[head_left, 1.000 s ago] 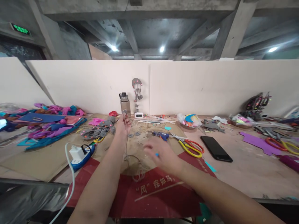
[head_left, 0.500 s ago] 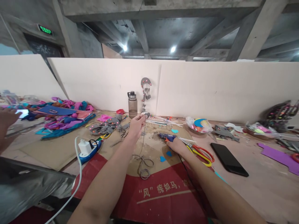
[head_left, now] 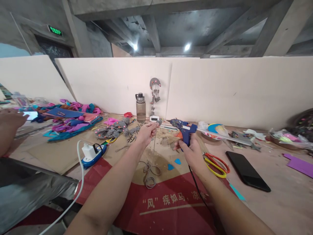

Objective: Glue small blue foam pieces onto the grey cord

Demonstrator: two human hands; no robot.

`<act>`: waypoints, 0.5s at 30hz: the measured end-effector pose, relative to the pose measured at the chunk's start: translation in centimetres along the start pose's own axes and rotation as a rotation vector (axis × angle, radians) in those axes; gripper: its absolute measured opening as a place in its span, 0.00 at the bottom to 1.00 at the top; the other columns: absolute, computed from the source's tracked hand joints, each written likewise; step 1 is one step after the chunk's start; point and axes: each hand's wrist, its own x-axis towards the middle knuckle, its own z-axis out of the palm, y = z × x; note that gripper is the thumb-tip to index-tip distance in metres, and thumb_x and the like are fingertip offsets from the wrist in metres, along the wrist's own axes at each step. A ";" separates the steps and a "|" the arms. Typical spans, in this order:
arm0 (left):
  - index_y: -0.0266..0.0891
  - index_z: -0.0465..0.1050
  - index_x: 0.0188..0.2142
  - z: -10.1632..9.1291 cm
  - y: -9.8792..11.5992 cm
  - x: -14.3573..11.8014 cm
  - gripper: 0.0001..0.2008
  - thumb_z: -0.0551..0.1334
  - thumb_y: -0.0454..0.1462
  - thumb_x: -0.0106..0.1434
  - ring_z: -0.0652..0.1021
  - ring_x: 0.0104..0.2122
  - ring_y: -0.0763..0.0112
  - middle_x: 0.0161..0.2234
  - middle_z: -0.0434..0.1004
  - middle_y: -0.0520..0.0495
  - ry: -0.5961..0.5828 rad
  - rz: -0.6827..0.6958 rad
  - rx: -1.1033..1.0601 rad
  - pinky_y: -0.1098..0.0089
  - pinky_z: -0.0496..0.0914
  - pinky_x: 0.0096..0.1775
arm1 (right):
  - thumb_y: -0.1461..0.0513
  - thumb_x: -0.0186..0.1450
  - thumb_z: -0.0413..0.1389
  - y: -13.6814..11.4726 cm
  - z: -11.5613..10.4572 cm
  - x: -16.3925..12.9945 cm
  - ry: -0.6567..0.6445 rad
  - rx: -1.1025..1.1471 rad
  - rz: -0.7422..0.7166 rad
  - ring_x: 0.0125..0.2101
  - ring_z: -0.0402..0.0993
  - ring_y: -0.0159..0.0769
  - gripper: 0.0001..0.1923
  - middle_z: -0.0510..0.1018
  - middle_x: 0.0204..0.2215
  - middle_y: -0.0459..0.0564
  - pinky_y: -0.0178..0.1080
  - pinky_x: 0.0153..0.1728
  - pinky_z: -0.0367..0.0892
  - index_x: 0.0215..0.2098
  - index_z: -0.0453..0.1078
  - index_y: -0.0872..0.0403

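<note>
Between thumb and fingers, my left hand pinches a small grey felt piece. A grey cord hangs from it down to a loose coil on the cardboard. My right hand is closed around the handle of a blue hot glue gun, held above the board with its nozzle toward the felt piece, a short gap apart. A glue stick sticks out of its back, and a black cable trails below. Two blue felt hearts lie beneath.
Red-and-yellow scissors and a black phone lie at right. A bottle, a small clock and a grey hanging ornament stand behind. A power strip and felt scraps are left, beside another person's hand.
My right hand has lifted the glue gun off the board and brought it up near my left hand. The left hand still pinches the felt piece; the view has shifted slightly.
</note>
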 end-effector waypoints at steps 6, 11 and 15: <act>0.31 0.74 0.23 0.2 -0.3 -0.2 0.21 0.77 0.44 0.36 0.59 0.17 0.86 0.16 0.62 0.56 0.021 -0.026 0.057 0.79 0.49 0.19 | 0.56 0.67 0.49 0.4 -0.2 -0.6 -0.037 -0.318 -0.151 0.28 0.70 0.37 0.13 0.73 0.30 0.47 0.42 0.36 0.68 0.47 0.61 0.51; 0.31 0.74 0.24 0.4 -0.3 -0.3 0.22 0.77 0.44 0.34 0.60 0.18 0.86 0.19 0.66 0.54 0.016 -0.027 0.055 0.79 0.50 0.19 | 0.54 0.67 0.47 0.5 -0.4 -0.6 0.000 -0.488 -0.212 0.37 0.71 0.43 0.18 0.75 0.38 0.54 0.45 0.38 0.67 0.53 0.60 0.54; 0.31 0.74 0.24 0.4 -0.3 -0.3 0.21 0.76 0.44 0.37 0.59 0.18 0.86 0.20 0.66 0.53 -0.007 -0.022 0.081 0.78 0.48 0.19 | 0.54 0.68 0.47 0.6 -0.3 -0.5 0.009 -0.515 -0.249 0.41 0.71 0.44 0.20 0.74 0.43 0.56 0.46 0.42 0.67 0.54 0.60 0.54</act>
